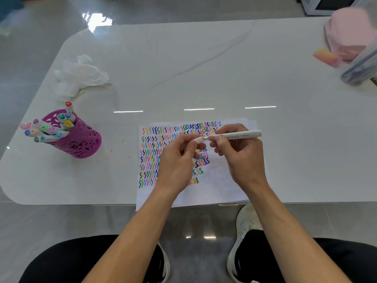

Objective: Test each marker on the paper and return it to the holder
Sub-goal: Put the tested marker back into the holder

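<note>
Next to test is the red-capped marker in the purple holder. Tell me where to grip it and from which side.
Pinch the red-capped marker by its cap end, coming from above at the far rim of the holder. It sticks up highest, clear of the other markers fanned out leftward; its lower barrel is hidden inside.

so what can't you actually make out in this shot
Head view only:
- Paper: middle squiggles hidden under the left hand and right hand.
- Marker: barrel print too small to read.
- Cap: going on or coming off, cannot tell.
- Pink thing and clear tub, far right: blurred, the tub cut off by the edge.
- Holder: its wall hides the marker barrels inside.
</note>
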Motion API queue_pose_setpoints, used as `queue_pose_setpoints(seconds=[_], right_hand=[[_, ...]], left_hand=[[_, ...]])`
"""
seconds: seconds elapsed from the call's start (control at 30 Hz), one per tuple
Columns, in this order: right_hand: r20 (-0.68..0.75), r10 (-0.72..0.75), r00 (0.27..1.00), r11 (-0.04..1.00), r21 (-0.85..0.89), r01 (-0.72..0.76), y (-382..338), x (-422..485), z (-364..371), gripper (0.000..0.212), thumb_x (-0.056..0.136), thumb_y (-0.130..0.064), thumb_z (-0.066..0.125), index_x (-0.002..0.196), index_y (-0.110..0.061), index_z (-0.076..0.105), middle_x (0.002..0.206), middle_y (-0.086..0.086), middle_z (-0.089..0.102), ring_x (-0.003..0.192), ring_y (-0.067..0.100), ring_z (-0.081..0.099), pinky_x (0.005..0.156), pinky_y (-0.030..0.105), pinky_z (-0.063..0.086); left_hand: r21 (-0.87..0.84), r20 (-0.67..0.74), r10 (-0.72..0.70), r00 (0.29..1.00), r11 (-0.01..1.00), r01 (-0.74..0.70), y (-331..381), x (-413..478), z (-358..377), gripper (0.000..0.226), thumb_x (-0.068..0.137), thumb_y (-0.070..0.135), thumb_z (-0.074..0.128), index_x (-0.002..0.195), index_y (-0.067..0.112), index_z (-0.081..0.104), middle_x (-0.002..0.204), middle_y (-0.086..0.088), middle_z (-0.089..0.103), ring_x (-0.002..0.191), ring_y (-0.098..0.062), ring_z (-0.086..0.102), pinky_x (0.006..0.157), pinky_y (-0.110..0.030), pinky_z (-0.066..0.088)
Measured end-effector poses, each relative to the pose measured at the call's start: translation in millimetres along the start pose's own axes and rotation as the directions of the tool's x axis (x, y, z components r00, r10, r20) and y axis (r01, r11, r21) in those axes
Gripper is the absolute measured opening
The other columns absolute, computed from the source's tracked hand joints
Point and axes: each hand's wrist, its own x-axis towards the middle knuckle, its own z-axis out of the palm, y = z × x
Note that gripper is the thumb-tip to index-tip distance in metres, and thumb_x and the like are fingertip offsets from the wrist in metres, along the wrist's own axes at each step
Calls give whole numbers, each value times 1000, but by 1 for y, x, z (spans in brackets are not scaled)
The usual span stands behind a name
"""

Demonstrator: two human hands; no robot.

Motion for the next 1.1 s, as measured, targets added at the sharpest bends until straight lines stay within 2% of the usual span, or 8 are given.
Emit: queue_pose_setpoints(seconds=[0.2, 0.3, 0.4, 0.5, 0.63, 0.8, 1.0, 1.1], right_hand=[[35, 23, 999, 999, -45, -21, 6, -2, 1, 9, 94, -25, 69, 101, -21, 70, 90, 1, 76, 84, 21, 75, 74, 41, 64], [28, 45, 999, 998, 31, -46, 5, -3, 4, 18, 89, -27, 71, 104, -26, 62, 92, 2, 72, 83, 21, 74, 72, 32, 61], [34, 43, 998, 997, 56, -45, 5, -2, 5, 21, 89, -27, 75, 103, -25, 59, 92, 3, 71, 84, 24, 74, 72, 35, 61], [32, 52, 998, 991, 125, -56, 5, -3, 6, 11, 100, -36, 64, 99, -25, 63, 85, 2, 75, 78, 21, 73, 68, 29, 58], [7, 69, 998, 990, 119, -70, 4, -2, 6, 25, 101, -42, 56, 99, -19, 65, 73, -5, 69, 69, 10, 66, 64, 21, 54], [2, 87, 996, 982, 167, -86, 8, -1, 8, 19, 106, -31, 57, 93, -20, 66, 72, -1, 69, 69, 18, 66, 64, 29, 55], [24, 117, 993, 975, 190, -120, 12, -3, 10, 25, 104, -34, 57, 98, -13, 67, 77, 4, 72, 71, 18, 67, 66, 31, 56], [70, 132, 989, 964, 224, -145, 10, -1, 11, 38, 102, -44, 56, 102, -7, 69, 79, 6, 72, 71, 18, 67, 66, 29, 56]], left_hand=[[-12, 32, -1, 999, 1000, 2, 2, -2, 0, 19, 104, 19, 55, 109, 27, 71, 85, 16, 74, 73, 1, 67, 55, -8, 46], [2, 34, 14, 999, 1000, -14, 3, -2, 2, 17, 103, 23, 57, 108, 29, 71, 89, 14, 74, 77, -3, 68, 59, -11, 49], [15, 21, 50, 999, 999, -51, 3, -3, 3, 11, 100, 27, 62, 100, 34, 71, 86, 12, 72, 79, -7, 69, 67, -19, 57], [-12, 5, 53, 999, 999, -53, 2, -3, 3, 10, 98, 24, 65, 98, 33, 70, 84, 10, 73, 76, -7, 70, 69, -23, 59], [-92, 0, 14, 1000, 996, -14, 1, -3, 2, 12, 97, 18, 65, 103, 23, 74, 84, 7, 75, 75, -8, 71, 69, -18, 57], [-197, -1, -22, 1000, 980, 21, 1, -1, 1, 14, 95, 14, 67, 102, 21, 78, 81, 1, 76, 73, -10, 72, 71, -20, 58], [-212, 0, -16, 1000, 977, 15, 3, -3, 2, 15, 96, 11, 67, 98, 22, 77, 77, -2, 76, 70, -11, 72, 69, -19, 57], [-164, 1, 25, 1000, 986, -24, 8, 0, -3, 14, 96, 15, 68, 94, 27, 76, 81, 3, 76, 75, -9, 73, 70, -20, 57]])
